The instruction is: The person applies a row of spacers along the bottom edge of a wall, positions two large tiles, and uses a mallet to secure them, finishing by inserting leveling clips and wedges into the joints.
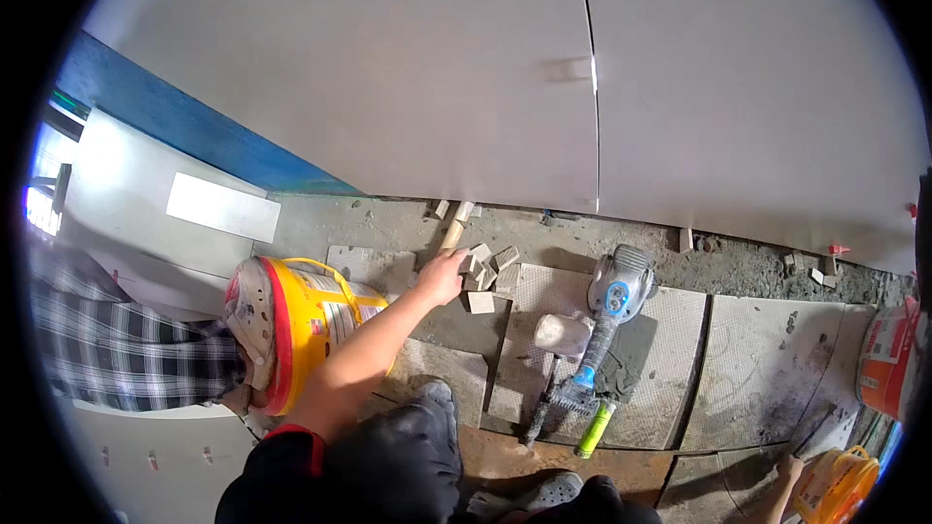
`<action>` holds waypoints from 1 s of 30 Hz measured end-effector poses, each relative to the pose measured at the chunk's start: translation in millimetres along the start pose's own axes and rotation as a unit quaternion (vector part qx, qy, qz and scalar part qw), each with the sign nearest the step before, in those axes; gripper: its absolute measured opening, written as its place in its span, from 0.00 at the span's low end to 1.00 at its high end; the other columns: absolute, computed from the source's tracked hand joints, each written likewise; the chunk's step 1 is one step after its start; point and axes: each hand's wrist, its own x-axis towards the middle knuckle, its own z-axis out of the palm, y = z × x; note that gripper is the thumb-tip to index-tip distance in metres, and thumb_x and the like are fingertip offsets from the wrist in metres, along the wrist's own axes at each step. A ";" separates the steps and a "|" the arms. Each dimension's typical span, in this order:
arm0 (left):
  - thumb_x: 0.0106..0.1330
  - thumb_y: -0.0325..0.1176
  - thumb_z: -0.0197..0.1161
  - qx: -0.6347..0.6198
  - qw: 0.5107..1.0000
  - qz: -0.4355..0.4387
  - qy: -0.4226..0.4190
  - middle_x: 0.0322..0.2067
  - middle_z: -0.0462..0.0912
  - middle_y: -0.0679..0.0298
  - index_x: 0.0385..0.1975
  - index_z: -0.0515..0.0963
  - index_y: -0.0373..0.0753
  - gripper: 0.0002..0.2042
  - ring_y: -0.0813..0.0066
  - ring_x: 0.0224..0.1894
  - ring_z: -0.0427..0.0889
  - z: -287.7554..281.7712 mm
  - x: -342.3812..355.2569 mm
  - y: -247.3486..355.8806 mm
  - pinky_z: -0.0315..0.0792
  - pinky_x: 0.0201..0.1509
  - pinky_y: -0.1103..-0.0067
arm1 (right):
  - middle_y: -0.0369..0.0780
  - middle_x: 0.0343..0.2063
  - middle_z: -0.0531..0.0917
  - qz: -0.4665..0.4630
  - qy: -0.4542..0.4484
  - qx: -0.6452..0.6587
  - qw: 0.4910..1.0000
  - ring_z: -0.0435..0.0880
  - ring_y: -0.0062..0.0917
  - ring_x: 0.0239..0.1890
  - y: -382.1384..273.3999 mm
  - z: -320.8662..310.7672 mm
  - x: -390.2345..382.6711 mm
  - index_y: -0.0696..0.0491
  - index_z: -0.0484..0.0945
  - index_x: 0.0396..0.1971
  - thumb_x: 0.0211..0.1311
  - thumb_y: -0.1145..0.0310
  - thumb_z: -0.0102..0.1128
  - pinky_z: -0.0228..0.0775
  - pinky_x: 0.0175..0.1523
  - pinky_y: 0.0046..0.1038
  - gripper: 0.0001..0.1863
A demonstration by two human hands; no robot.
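My left hand point(441, 277) is closed on a pale wooden piece point(452, 233) pointing toward the foot of the tiled wall. Small square wood blocks point(480, 303) lie beside it. Right of these, a grey power tool with a blue band point(619, 283), a white-headed mallet point(561, 332) and a green cylinder point(595, 430) rest on backing boards. At the lower right edge, my right hand point(783, 475) is partly visible, closed by a thin dark item that I cannot make out, next to a yellow plastic container point(837, 485).
A yellow-and-red bucket point(325, 320) stands left of my arm, with plaid clothing point(136, 349) behind it, apparently a person's. Large grey panels point(757, 97) form the wall. A red-and-white bucket point(883, 359) sits at right. Pale boards point(165, 213) lie at left.
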 end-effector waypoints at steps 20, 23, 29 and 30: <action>0.54 0.28 0.66 -0.191 0.961 0.095 0.173 0.33 0.80 0.50 0.42 0.71 0.39 0.16 0.47 0.38 0.79 19.4 50.6 -20.1 0.74 0.42 0.62 | 0.32 0.17 0.71 -0.201 -0.492 -0.308 0.789 0.69 0.15 0.21 -364.8 219.3 -517.1 0.56 0.75 0.33 0.68 0.54 0.54 0.62 0.27 0.24 0.18; 0.58 0.25 0.63 -0.276 0.949 0.020 0.152 0.33 0.82 0.48 0.40 0.76 0.37 0.10 0.49 0.37 0.82 22.7 58.4 -15.4 0.75 0.39 0.65 | 0.42 0.19 0.76 -0.264 -0.529 -0.336 0.733 0.74 0.31 0.24 -373.6 313.1 -540.4 0.59 0.74 0.30 0.69 0.46 0.46 0.68 0.35 0.34 0.27; 0.58 0.24 0.56 -0.263 0.940 0.041 0.215 0.36 0.81 0.48 0.31 0.77 0.32 0.04 0.49 0.39 0.80 59.7 68.8 -19.2 0.73 0.45 0.64 | 0.51 0.27 0.77 -0.423 -0.434 -0.310 0.733 0.82 0.43 0.31 -334.5 467.6 -555.2 0.58 0.69 0.34 0.65 0.62 0.48 0.73 0.35 0.43 0.13; 0.58 0.23 0.56 -0.206 0.953 0.059 0.216 0.36 0.80 0.48 0.30 0.77 0.33 0.04 0.48 0.39 0.79 51.3 66.3 -17.1 0.73 0.45 0.64 | 0.50 0.29 0.77 -0.597 -0.342 -0.312 0.655 0.81 0.43 0.31 -323.1 491.0 -545.8 0.58 0.69 0.33 0.62 0.66 0.51 0.73 0.35 0.44 0.09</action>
